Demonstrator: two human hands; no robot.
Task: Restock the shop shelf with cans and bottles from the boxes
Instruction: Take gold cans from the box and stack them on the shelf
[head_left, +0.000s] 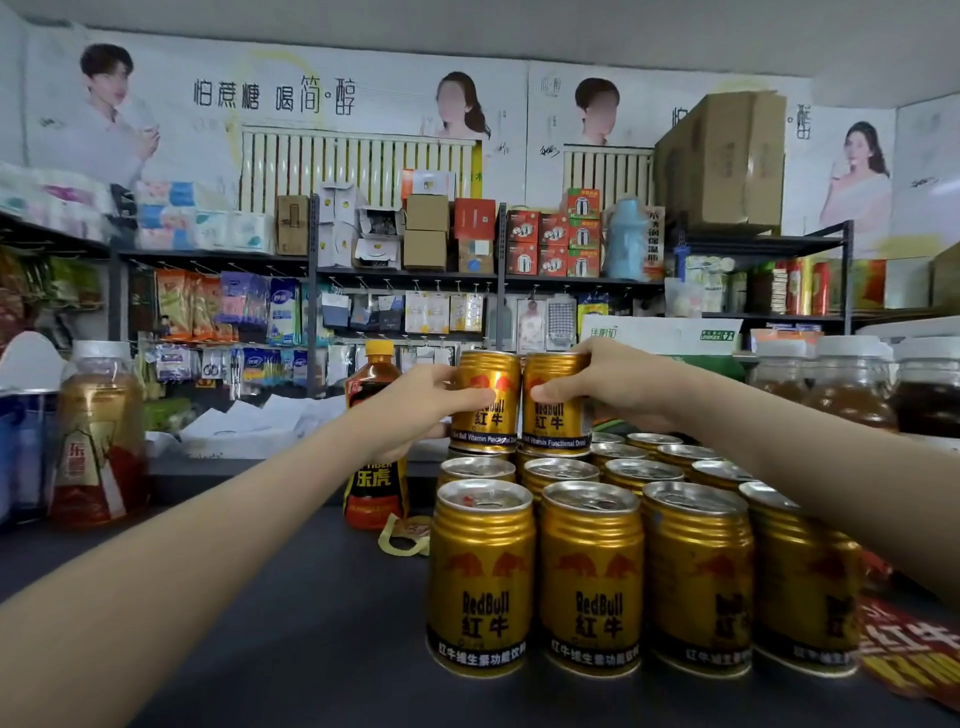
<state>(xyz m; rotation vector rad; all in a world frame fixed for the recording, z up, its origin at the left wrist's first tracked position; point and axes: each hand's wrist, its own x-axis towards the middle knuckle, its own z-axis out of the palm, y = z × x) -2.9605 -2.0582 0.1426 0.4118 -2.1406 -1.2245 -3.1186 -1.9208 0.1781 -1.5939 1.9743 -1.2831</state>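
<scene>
- Evidently the hands work as a pair: the left hand (415, 408) grips the left can (493, 374) and the right hand (602, 384) grips the right can (553, 423), so two go up in one reach.
- The left fingers (470, 400) curl round the can's side, thumb across the label. The right fingers (569, 359) wrap the other can's upper wall and rim, thumb pressed on the front. Neither grip covers a base, which leaves the bottoms free to seat.
- Between the two thumbs the cans stand side by side, walls touching or nearly so, square with the rows.
- Just below the fingers lies the back of the block of shelved cans (592, 571). The held pair sits at or just above their lids, probably to start a second tier; I cannot tell whether they touch.
- Each held can is upright, long axis vertical, lid up, label facing the person.
- Just left of the left fingers, an orange-capped bottle (376, 415) stands on the dark shelf (311, 597).
</scene>
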